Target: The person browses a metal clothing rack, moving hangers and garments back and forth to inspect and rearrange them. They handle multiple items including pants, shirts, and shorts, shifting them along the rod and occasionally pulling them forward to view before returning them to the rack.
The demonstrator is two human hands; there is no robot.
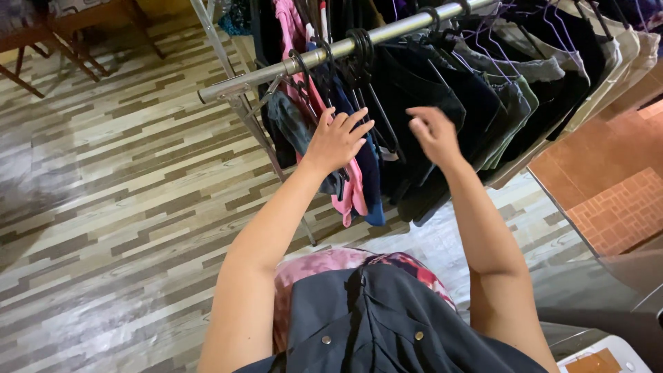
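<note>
A metal rail (345,47) slants across the top, with clothes on hangers (359,48) packed along it. Both hands reach up among the hanging garments (428,103): the left hand (338,138) nearer the rail's left end, the right hand (434,132) just beside it. A folded garment (373,318) lies below, between the forearms. A table (41,34) stands at far left.

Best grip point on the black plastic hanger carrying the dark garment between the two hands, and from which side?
Judging by its pose, grip the black plastic hanger at its neck, just below the hook over the silver metal rail. Come from the near side, where the left hand and right hand hover; neighbouring garments crowd both flanks.
</note>
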